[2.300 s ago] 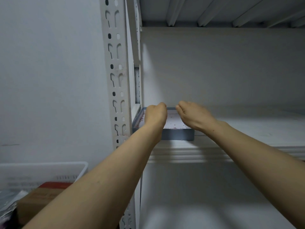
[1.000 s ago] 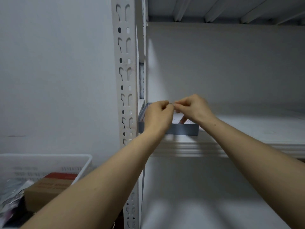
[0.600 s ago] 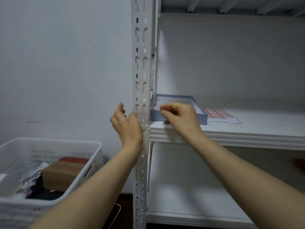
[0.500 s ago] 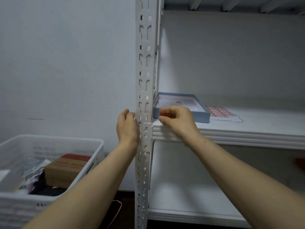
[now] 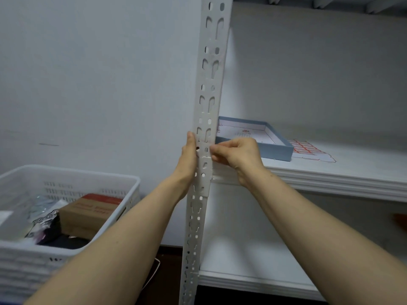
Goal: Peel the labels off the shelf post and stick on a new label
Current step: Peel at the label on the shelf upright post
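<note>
1. A white basket [image 5: 66, 177] stands to the left of the shelving and holds a cardboard box [image 5: 88, 212] and some bags. On the shelf [image 5: 352, 170] behind the hands lies a shallow blue tray [image 5: 275, 148], with a label sheet [image 5: 308, 149] printed in red lying flat just to its right.
2. The right hand [image 5: 239, 154] covers the tray's near left corner. Its fingers are curled, with the tips at the post's right edge. Whether they pinch a label I cannot tell, because anything there is too small to see.
3. The shelf post [image 5: 209, 95] stands upright at the unit's front left corner, between the two hands. Its long axis is vertical and its slotted face is turned towards the camera. Its top and foot are cut off.
4. The left hand [image 5: 189, 157] lies flat against the post's left side, fingers straight and pointing up.
</note>
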Demonstrator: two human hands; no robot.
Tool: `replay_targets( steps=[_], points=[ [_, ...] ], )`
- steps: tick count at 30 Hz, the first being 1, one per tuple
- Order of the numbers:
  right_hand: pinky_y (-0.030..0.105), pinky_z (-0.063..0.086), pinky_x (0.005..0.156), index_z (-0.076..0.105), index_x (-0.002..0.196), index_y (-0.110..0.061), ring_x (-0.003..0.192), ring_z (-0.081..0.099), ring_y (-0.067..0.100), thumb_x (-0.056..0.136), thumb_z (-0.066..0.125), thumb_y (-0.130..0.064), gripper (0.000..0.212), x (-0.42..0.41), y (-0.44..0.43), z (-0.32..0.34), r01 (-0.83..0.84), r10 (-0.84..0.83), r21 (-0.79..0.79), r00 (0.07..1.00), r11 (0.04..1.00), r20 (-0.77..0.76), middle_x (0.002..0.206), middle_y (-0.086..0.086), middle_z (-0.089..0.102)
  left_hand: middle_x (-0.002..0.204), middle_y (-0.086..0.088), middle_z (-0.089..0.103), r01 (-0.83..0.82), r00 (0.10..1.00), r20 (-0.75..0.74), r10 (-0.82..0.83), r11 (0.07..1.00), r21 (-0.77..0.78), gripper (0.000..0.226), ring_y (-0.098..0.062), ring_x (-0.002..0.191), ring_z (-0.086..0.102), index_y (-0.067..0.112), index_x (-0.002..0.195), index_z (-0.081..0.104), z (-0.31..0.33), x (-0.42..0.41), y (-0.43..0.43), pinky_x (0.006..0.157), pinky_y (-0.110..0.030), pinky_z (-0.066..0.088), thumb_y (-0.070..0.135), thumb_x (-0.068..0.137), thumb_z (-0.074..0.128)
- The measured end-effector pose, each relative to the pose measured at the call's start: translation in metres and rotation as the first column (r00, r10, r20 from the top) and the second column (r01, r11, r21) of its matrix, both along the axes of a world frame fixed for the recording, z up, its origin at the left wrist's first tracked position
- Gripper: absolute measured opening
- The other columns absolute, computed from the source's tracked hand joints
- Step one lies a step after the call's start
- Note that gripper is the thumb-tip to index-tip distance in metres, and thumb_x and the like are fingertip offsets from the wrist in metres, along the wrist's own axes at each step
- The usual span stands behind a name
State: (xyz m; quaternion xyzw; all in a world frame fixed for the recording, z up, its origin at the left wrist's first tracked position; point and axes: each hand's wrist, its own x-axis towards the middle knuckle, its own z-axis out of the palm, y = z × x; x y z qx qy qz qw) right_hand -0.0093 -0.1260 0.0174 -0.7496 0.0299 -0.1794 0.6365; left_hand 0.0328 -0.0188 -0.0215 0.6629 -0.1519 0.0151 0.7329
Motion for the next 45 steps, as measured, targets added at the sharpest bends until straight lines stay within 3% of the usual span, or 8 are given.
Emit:
replay_targets(
  steps=[4,10,18,24,31,34,37,45],
  points=[
    [0.045,0.056,0.084,0.07,0.047,-0.015,0.074,0.071,0.028,0.067,0.073,-0.009,0.021,0.007,0.006,-0.002,0.1,-0.101,-0.061,0.995,0.993,-0.018,0.06,0.01,0.071,0.131,0.002,0.058,0.013,0.999,-0.037,-0.013,1.0,-0.008,0.098,-0.014,0.121,0.054,0.027,0.131,0.052,-0.007,0.006,0.003,0.109,-0.042,0.036,0.089,0.062,0.02],
    [0.044,0.057,0.083,0.069,0.049,-0.012,0.074,0.071,0.023,0.066,0.067,-0.009,0.017,0.007,0.004,-0.007,0.113,-0.114,-0.109,0.993,0.988,-0.008,0.061,0.005,0.072,0.138,0.004,0.051,0.012,0.998,-0.065,-0.013,1.0,-0.018,0.113,-0.014,0.127,0.047,0.031,0.135,0.047,-0.012,0.011,0.001,0.112,-0.043,0.031,0.099,0.048,0.025],
    [0.04,0.057,0.082,0.066,0.044,-0.011,0.075,0.072,0.023,0.066,0.07,-0.017,0.024,0.008,0.008,-0.003,0.138,-0.14,-0.119,0.99,0.983,-0.012,0.056,0.003,0.07,0.12,0.001,0.065,0.032,0.999,-0.01,-0.033,0.999,-0.037,0.068,-0.014,0.117,0.057,0.022,0.122,0.059,-0.006,0.002,0.002,0.108,-0.037,0.037,0.06,0.095,0.01],
    [0.039,0.058,0.079,0.064,0.05,-0.014,0.066,0.069,0.021,0.064,0.083,-0.032,0.03,0.007,0.007,-0.005,0.101,-0.098,-0.14,0.995,0.985,0.035,0.059,0.006,0.07,0.132,0.001,0.057,0.034,0.999,-0.037,-0.036,0.998,-0.052,0.088,-0.014,0.122,0.053,0.024,0.133,0.05,-0.009,0.006,0.002,0.108,-0.038,0.036,0.083,0.075,0.021],
    [0.047,0.055,0.085,0.068,0.054,-0.011,0.071,0.068,0.024,0.07,0.073,-0.006,0.017,0.004,-0.001,-0.007,0.042,-0.031,-0.198,0.998,0.979,0.059,0.064,0.01,0.07,0.124,0.0,0.063,0.032,0.999,-0.038,-0.033,0.998,-0.049,0.081,-0.013,0.114,0.058,0.022,0.127,0.055,-0.01,0.007,0.002,0.106,-0.038,0.039,0.075,0.083,0.015],
    [0.042,0.058,0.078,0.067,0.057,-0.008,0.069,0.07,0.027,0.063,0.082,-0.034,0.031,0.001,0.006,-0.003,0.099,-0.09,-0.236,0.995,0.967,0.048,0.061,0.01,0.07,0.131,0.001,0.058,0.05,0.998,-0.033,-0.053,0.996,-0.073,0.092,-0.013,0.118,0.057,0.025,0.13,0.053,-0.011,0.007,0.003,0.108,-0.04,0.038,0.085,0.067,0.024],
    [0.039,0.057,0.068,0.06,0.044,-0.011,0.063,0.068,0.031,0.063,0.08,-0.046,0.045,0.003,0.013,0.001,0.165,-0.142,-0.31,0.985,0.936,0.096,0.054,0.012,0.067,0.125,-0.003,0.063,0.036,0.999,-0.036,-0.039,0.996,-0.081,0.079,-0.015,0.114,0.06,0.024,0.123,0.06,-0.008,0.004,0.003,0.105,-0.038,0.041,0.077,0.08,0.02],
    [0.044,0.055,0.083,0.066,0.056,-0.015,0.067,0.067,0.023,0.075,0.072,-0.008,0.021,0.003,-0.002,-0.003,0.055,-0.01,-0.392,0.993,0.918,0.114,0.063,0.009,0.068,0.122,0.0,0.064,0.034,0.999,-0.036,-0.037,0.997,-0.066,0.074,-0.013,0.112,0.06,0.02,0.129,0.053,-0.011,0.008,0.002,0.102,-0.034,0.042,0.068,0.089,0.014]
  ],
)
